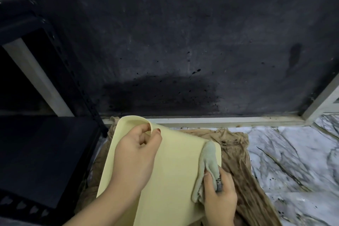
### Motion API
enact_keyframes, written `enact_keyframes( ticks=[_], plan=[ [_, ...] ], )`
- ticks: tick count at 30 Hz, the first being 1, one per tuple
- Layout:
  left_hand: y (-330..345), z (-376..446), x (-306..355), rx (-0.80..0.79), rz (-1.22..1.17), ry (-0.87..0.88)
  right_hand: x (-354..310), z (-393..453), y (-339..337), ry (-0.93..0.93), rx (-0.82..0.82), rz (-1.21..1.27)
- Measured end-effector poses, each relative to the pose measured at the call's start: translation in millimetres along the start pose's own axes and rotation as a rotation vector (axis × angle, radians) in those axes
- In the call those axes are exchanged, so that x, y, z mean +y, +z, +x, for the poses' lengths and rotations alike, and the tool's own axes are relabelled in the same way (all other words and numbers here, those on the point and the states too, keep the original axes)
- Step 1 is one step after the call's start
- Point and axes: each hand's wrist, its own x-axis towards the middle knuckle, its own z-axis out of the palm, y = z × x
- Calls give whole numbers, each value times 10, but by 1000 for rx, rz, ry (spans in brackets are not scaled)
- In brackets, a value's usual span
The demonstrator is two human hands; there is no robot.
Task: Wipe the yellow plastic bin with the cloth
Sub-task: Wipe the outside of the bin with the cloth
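Note:
The pale yellow plastic bin [176, 174] fills the lower middle of the head view, one broad smooth face turned up toward me. My left hand [135, 154] grips its far rim, fingers curled over the edge and thumb on the outer face. My right hand [218, 194] holds a crumpled grey-green cloth [207, 165] and presses it against the bin's right side near the rounded corner. The cloth trails down along that edge. The bin's inside is hidden.
A brown fabric [236, 154] lies on the marbled floor [293, 156] under the bin. A dark stained wall [183, 42] rises just behind, with a pale sill [220, 120] at its foot. A black metal rack [45, 152] stands close on the left.

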Motion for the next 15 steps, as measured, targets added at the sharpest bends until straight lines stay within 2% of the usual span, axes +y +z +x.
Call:
enact_keyframes(
  ticks=[3,6,10,15],
  plan=[
    [-24,48,41,-67,49,119,-161,75,11,-26,-58,36],
    [-64,81,-13,-164,78,166,-385,188,71,-65,-117,66],
    [-91,16,-121,-203,87,160,-583,199,128,-196,-170,31],
    [-116,-18,-140,-276,85,170,-913,197,106,-300,-364,-39]
  ],
)
